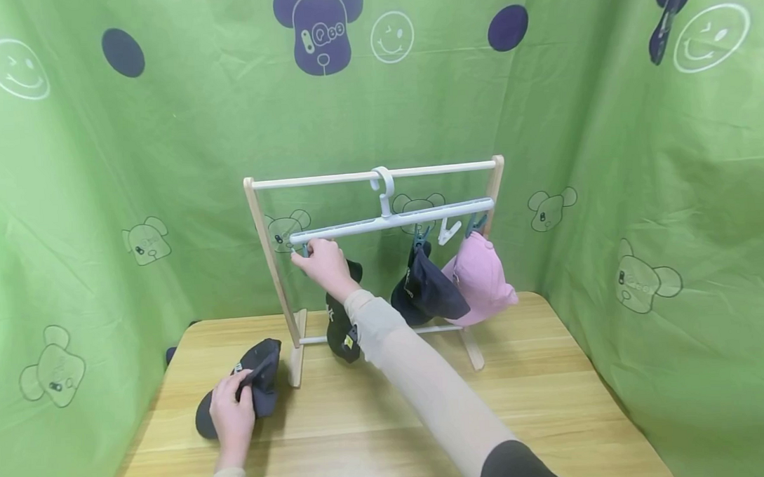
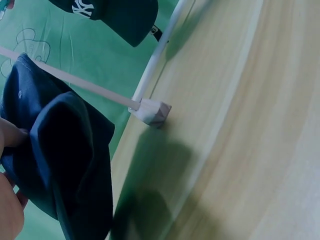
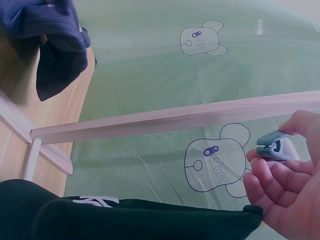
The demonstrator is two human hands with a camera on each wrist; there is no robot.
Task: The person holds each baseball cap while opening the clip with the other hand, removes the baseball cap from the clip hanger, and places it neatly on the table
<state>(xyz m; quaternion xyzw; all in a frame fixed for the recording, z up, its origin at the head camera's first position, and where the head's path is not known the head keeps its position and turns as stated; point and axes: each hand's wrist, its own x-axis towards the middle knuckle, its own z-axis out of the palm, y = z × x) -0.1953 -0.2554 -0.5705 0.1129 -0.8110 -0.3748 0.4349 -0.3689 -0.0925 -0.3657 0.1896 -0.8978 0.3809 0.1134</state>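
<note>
My left hand point(image 1: 232, 416) grips a dark navy cap point(image 1: 268, 383) at the table's left side, thumb on its edge. In the left wrist view the cap's hollow inside faces the camera. At the left end of a white hanger point(image 1: 356, 229), my right hand point(image 1: 328, 266) pinches a blue-grey clothes clip point(image 3: 272, 145) between thumb and fingers. Nothing shows between the clip's jaws. Just below that hand hangs a black cap point(image 1: 338, 328) with white lettering, partly covered by the right forearm.
The hanger hooks onto a wooden rack point(image 1: 317, 179). Another navy cap point(image 1: 426, 287) and a pink cap point(image 1: 481, 281) hang from clips at its right, a white clip point(image 1: 448, 233) between them. Rack feet point(image 1: 297, 350) stand on the wooden table point(image 1: 526, 388); green curtains point(image 1: 189, 133) surround it.
</note>
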